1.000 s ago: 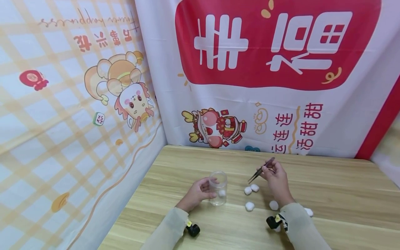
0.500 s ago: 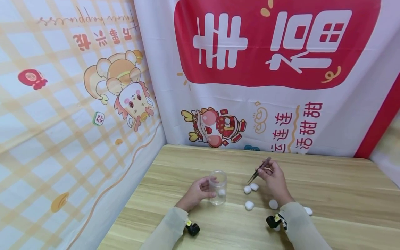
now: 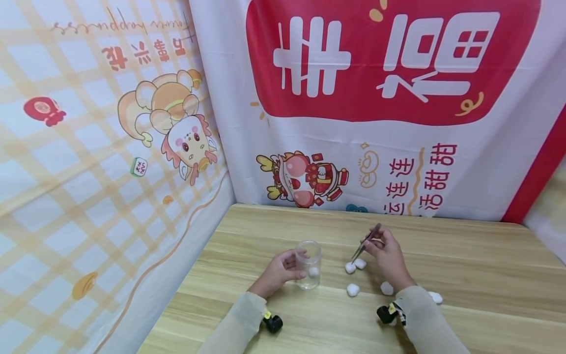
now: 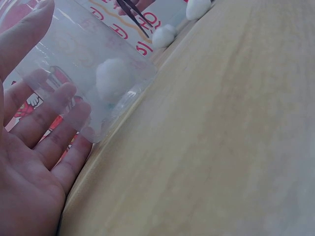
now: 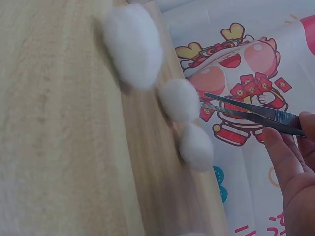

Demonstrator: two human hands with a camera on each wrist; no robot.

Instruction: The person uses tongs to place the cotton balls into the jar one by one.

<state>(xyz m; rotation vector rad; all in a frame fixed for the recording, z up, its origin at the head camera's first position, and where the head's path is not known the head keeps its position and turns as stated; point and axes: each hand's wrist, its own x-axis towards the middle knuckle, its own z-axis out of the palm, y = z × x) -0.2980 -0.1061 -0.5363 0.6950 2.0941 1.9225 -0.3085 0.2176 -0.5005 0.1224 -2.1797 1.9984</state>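
Observation:
My left hand holds a clear plastic jar upright on the table, thumb on one side and fingers on the other. One white cotton ball lies inside it. Between thumb and fingers, my right hand pinches dark metal tweezers, tips pointing down. In the right wrist view the tips of the tweezers are slightly apart, beside a cotton ball; whether they touch it I cannot tell. A second cotton ball lies against that one.
More cotton balls lie nearer on the wooden table: one at centre, one by the right wrist, and one beyond the right sleeve. A printed cloth hangs behind the table's back edge.
My right hand has moved slightly left and down, bringing the tweezers' tips to the nearer cotton ball of the pair. The left hand and jar have stayed in place.

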